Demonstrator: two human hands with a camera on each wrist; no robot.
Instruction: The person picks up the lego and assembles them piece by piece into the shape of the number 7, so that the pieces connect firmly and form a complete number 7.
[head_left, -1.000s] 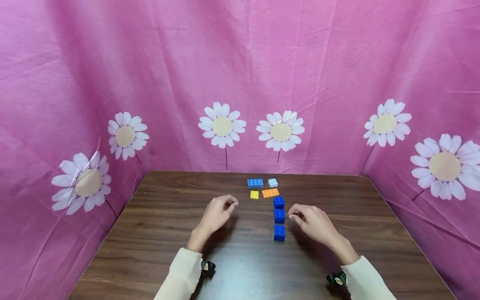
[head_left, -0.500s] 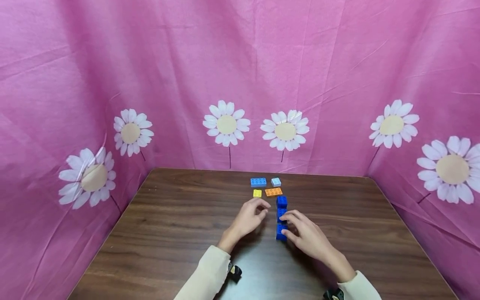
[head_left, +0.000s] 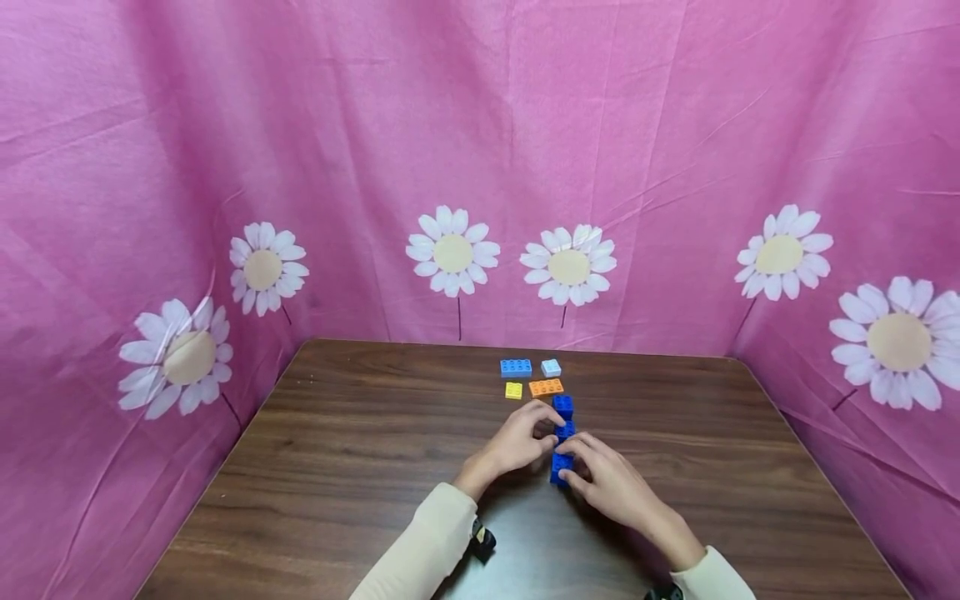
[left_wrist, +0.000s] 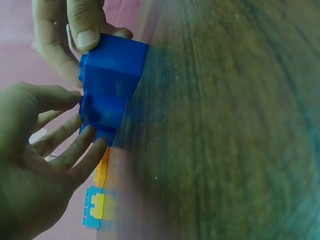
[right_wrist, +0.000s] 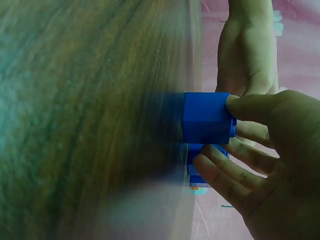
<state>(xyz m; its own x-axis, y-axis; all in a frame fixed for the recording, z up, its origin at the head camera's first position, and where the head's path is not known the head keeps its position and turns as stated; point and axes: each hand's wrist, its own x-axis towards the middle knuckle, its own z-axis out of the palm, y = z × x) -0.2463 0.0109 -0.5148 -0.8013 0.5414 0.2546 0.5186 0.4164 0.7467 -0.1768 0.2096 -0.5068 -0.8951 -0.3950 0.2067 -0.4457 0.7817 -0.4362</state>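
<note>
Three dark blue toy bricks stand in a row running away from me. My right hand (head_left: 611, 483) pinches the nearest blue brick (right_wrist: 206, 117), thumb on its near side and fingers at its far side. From the left, my left hand (head_left: 519, 437) has its thumb and fingers around the middle blue brick (left_wrist: 104, 109), at its studded upper part. Just beyond the fingers is the far blue brick (head_left: 562, 406), which no hand holds. All three bricks stand on the table with studs up. Fingers partly cover the near and middle bricks in the head view.
Behind the row lie an orange brick (head_left: 546, 387), a small yellow brick (head_left: 513, 390), a lighter blue long brick (head_left: 516, 367) and a pale blue small brick (head_left: 551, 367). A pink flowered cloth (head_left: 337, 167) hangs around the brown wooden table (head_left: 360, 417).
My left hand has moved right to the middle blue brick. My right hand has come left and nearer to me, from beside the row onto the nearest brick. The bricks show no clear shift.
</note>
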